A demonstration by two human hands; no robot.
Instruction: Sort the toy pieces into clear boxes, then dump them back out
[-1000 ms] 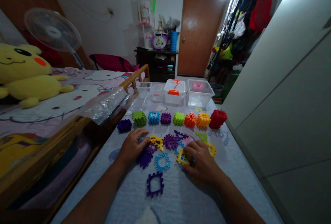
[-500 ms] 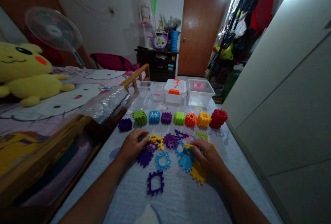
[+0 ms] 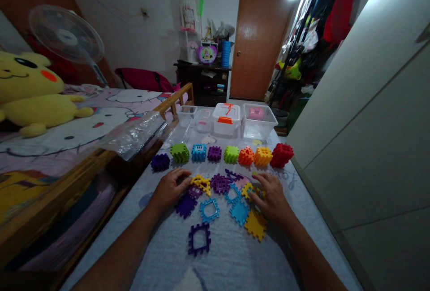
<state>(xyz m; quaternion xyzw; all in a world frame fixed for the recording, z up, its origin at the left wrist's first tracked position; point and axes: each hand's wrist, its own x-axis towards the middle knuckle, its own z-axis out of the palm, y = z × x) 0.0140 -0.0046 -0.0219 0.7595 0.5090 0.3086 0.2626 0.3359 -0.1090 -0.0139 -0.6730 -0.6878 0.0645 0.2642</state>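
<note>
My left hand [image 3: 170, 191] rests at the left of the loose building pieces, fingers loosely curved and thumb apart, its tips beside a yellow lattice piece [image 3: 200, 184]. Below that lie a small purple piece [image 3: 195, 191] and a dark purple square [image 3: 186, 206]. My right hand [image 3: 273, 195] is spread over the right side, thumb at a yellow notched piece [image 3: 247, 190]. A bit of a green piece [image 3: 254, 173] shows at its fingertips; the rest is hidden. Nearby lie a solid blue square [image 3: 239, 212], a blue frame [image 3: 232, 194] and an orange-yellow square [image 3: 255, 225].
A row of color-sorted stacks, from dark purple [image 3: 160, 162] to red [image 3: 282, 155], stands beyond my hands. Clear plastic boxes [image 3: 259, 120] line the table's far end. A wooden bed rail [image 3: 101, 165] borders the left, a pale cabinet [image 3: 356, 116] the right.
My right hand has shifted up over the green piece, its fingers spreading. The yellow notched piece, mostly covered before, now shows more fully on the table. My left hand stays by the yellow lattice piece.
</note>
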